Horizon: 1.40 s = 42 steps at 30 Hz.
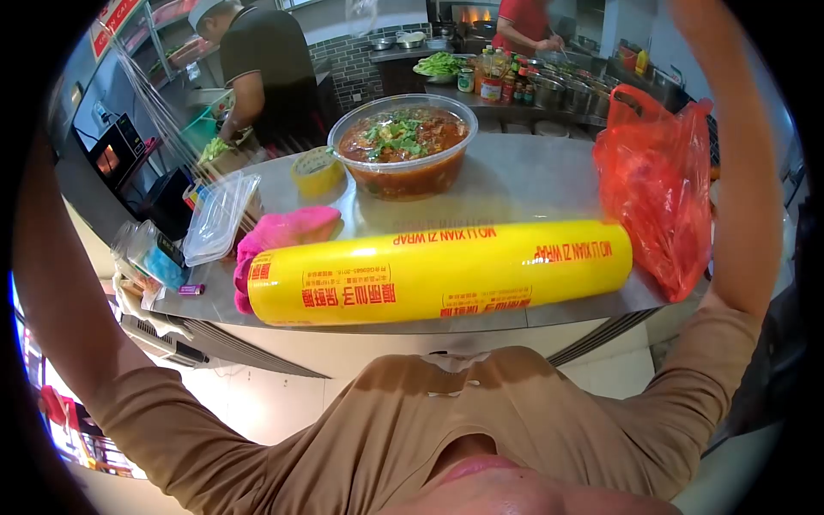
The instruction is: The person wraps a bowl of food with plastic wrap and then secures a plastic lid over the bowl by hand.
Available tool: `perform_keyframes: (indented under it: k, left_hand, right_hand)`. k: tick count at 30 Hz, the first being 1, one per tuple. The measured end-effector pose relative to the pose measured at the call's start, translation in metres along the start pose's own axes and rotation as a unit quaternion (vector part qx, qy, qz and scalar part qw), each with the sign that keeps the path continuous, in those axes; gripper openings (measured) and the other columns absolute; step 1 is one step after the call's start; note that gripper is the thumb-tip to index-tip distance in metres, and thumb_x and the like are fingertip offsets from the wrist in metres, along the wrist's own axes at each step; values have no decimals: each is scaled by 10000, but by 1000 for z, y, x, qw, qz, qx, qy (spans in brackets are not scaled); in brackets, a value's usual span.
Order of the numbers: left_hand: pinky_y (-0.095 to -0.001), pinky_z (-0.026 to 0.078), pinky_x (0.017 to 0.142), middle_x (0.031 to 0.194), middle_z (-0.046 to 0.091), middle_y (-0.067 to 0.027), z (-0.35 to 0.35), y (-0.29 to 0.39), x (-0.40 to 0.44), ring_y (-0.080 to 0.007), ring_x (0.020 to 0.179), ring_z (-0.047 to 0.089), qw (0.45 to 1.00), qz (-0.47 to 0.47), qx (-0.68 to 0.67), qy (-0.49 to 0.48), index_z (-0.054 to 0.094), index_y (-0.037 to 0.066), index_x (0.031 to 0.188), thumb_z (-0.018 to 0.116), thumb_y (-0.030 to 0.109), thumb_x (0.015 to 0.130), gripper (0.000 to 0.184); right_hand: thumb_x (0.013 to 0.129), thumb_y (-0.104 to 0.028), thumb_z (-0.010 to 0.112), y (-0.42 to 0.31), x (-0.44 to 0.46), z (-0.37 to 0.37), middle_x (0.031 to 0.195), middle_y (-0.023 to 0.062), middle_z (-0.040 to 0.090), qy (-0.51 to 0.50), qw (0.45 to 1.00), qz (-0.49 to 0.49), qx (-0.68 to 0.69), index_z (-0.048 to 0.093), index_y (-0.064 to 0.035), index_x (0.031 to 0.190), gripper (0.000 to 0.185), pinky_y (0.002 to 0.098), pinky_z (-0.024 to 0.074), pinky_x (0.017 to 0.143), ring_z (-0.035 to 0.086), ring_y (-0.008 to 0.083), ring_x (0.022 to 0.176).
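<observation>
Both of my forearms reach up along the sides of the head view, and neither hand shows; what they hold or touch is hidden. Between my arms, a yellow cling wrap roll point(446, 273) with red lettering lies across the near edge of the counter. Behind it stands a round clear plastic tub point(403, 167) of red soup topped with chopped green herbs. A yellow tape roll point(316, 174) sits left of the tub. The pink cloth point(292, 227) is partly under the wrap roll's left end. A red plastic bag point(654, 189) stands on the right, near my right forearm.
Clear plastic lids or boxes point(221, 216) and jars point(154, 251) crowd the counter's left end. A person in a dark shirt point(268, 69) bends over greens at the back left. Another in red point(520, 24) works by the stove, near bottles point(506, 84) and metal pots point(571, 94).
</observation>
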State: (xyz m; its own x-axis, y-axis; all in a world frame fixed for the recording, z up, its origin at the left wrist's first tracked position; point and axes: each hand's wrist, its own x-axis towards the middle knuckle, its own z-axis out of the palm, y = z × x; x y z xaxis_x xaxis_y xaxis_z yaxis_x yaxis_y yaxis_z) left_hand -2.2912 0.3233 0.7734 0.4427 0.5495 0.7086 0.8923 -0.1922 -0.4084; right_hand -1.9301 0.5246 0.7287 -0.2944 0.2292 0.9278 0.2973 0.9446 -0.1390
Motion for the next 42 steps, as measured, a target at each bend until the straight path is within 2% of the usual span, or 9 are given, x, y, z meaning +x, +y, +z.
perform_keyframes:
  k: [7,8,13,15,17,22,28,33,42]
  left_hand:
    - [-382,445,691,861,666,-70,31,-54,13,-198,756,574,988,-146,-47,-4,702,88,962,485,310,905,316]
    - [-276,374,504,635,515,17,58,-78,15,-105,561,445,983,-83,-146,69,588,80,707,615,249,877,241]
    - [-248,422,536,690,542,2,80,7,8,-89,595,479,909,-240,-293,173,588,59,792,552,164,896,152]
    - [-232,383,468,671,511,9,100,-17,6,-73,543,456,960,-41,-167,220,589,70,792,536,173,887,150]
    - [-237,371,455,662,489,11,124,3,-1,-78,532,446,843,-256,-391,267,593,82,778,532,181,877,152]
    - [-259,390,487,694,516,-11,140,-26,4,-115,570,482,875,-295,-311,226,613,72,781,541,205,871,175]
    - [-338,441,571,740,590,-71,189,-48,8,-223,652,562,960,-100,-77,251,638,75,872,539,213,896,171]
    - [-403,484,642,778,651,-121,270,-85,4,-313,720,629,976,41,58,207,659,78,948,536,219,918,189]
    - [-465,499,708,860,654,-192,413,-121,-6,-388,837,631,982,-178,-59,-7,636,64,874,525,293,904,255]
  right_hand:
    - [920,-278,578,-17,-16,32,667,21,587,-3,992,-62,-110,631,-33,772,291,272,432,587,532,93,627]
    - [922,-285,573,-7,-16,45,665,31,591,-10,992,-45,-116,636,-35,778,295,282,438,581,542,103,619]
    - [932,-320,549,35,-9,79,665,75,608,-20,990,-7,-137,640,-37,775,336,315,453,563,579,165,589]
    - [934,-330,542,36,-10,88,670,83,613,-6,987,-22,-161,634,-32,768,353,316,460,577,589,186,598]
    - [935,-328,540,57,-7,97,672,93,609,-5,989,-42,-143,631,-32,762,355,320,459,583,594,198,608]
    - [931,-328,537,70,3,110,686,120,605,-14,992,-58,-114,636,-40,762,348,348,461,606,599,244,639]
    - [913,-336,518,130,9,144,751,176,630,-34,962,-131,-236,635,-43,743,359,416,474,641,611,364,729]
    - [940,-346,532,179,6,180,760,104,639,-157,973,-43,-161,641,-62,875,311,351,453,644,597,244,711]
    - [925,-426,513,225,-47,239,782,170,624,-253,951,19,-175,615,-77,849,371,449,460,636,609,367,761]
